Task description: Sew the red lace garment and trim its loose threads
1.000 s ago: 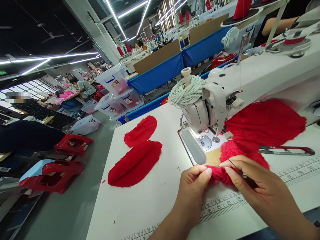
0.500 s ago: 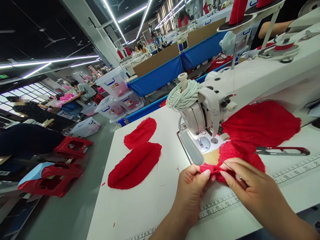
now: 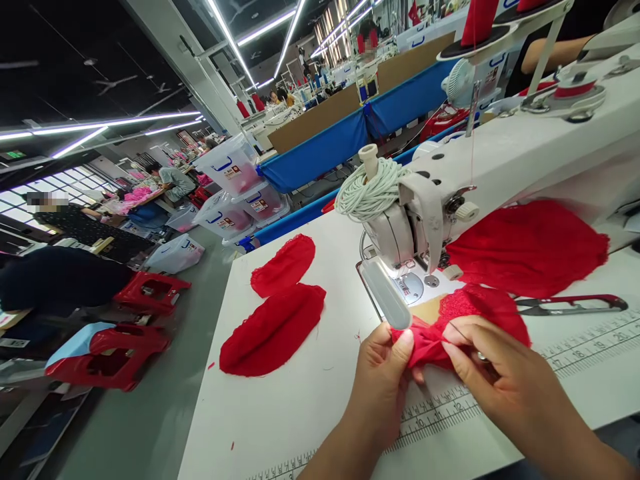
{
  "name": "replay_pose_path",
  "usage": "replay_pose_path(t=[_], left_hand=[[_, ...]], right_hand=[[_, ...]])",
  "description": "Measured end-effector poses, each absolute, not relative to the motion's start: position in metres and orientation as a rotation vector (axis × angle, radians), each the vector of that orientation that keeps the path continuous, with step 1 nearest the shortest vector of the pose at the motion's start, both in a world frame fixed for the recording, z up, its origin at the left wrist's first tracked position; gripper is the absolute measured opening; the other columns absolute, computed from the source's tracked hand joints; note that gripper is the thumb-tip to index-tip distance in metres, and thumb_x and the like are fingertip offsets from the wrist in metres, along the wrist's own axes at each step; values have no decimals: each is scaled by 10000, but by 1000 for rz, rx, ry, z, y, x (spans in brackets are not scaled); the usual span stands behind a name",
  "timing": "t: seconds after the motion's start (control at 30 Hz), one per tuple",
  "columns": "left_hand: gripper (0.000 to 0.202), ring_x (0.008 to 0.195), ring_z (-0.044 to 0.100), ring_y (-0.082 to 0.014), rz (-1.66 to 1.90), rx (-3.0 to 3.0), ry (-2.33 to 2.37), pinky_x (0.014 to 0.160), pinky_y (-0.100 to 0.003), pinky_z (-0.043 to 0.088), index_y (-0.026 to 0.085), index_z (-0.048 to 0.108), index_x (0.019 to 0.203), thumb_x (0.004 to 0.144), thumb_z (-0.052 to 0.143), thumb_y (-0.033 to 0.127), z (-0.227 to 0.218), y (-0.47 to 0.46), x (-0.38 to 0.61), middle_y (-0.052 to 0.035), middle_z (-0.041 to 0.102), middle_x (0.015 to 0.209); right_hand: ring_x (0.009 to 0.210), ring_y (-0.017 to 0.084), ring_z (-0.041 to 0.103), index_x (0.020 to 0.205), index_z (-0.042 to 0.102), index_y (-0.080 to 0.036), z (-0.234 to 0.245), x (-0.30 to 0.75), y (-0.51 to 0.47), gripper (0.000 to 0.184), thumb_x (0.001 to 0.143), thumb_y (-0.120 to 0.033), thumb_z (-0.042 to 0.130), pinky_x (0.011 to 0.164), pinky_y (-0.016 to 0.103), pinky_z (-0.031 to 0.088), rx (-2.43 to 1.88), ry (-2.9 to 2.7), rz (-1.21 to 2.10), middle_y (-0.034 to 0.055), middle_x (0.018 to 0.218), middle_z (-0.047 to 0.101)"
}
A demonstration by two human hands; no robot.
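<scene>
low centre of the frame, your left hand [image 3: 383, 373] and right hand [image 3: 500, 380] both pinch the bunched edge of the red lace piece [image 3: 475, 310], fingers closed on it, keeping the fold tight just before the sewing machine [image 3: 500, 167]. compared with a moment ago, the bunch sits slightly higher, nearer the machine.
</scene>
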State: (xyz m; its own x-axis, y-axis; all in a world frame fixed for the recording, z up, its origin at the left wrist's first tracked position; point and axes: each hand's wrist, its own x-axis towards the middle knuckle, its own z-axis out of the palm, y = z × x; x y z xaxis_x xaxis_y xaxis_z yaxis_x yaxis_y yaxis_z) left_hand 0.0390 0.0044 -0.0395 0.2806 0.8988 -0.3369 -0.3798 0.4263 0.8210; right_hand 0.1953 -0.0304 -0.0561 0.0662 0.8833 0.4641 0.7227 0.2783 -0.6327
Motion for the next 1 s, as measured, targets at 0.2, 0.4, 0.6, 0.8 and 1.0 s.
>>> replay_pose_path(t=[0.2, 0.4, 0.6, 0.8, 1.0], left_hand=[[297, 631, 637, -91, 919, 590, 760, 632, -175, 520, 140, 700, 789, 725, 848, 390, -33, 4, 44, -24, 698, 718], [264, 706, 660, -122, 917, 653, 778, 745, -237, 534, 146, 740, 814, 731, 841, 376, -30, 0, 47, -46, 748, 775], [268, 775, 676, -148, 909, 679, 818, 789, -260, 532, 150, 783, 834, 616, 908, 242, -33, 1, 46, -45, 774, 827], [217, 744, 641, -142, 879, 757, 849, 777, -266, 513, 162, 796, 828, 711, 848, 338, -34, 0, 44, -31, 750, 780], [162, 776, 613, -188, 929, 1054, 978, 743, -293, 501, 198, 814, 763, 676, 859, 328, -32, 1, 41, -46, 695, 782]], right_hand=[[591, 126, 608, 831, 540, -259, -52, 195, -32, 160, 950, -294, 440, 525, 213, 484, -1570, -1463, 603, -41, 712, 623], [746, 165, 665, 961, 620, -251, -48, 190, -34, 155, 944, -352, 503, 555, 237, 507, -1473, -1437, 535, 29, 967, 693], [673, 152, 615, 773, 539, -251, -48, 185, -35, 175, 930, -317, 499, 573, 249, 488, -1491, -1418, 542, -8, 778, 636], [757, 169, 649, 857, 618, -257, -45, 185, -35, 148, 913, -350, 517, 625, 239, 522, -1468, -1307, 605, -1, 874, 678], [626, 152, 635, 1090, 643, -248, -52, 197, -35, 238, 888, -364, 597, 543, 226, 531, -1351, -1406, 906, 6, 818, 688]])
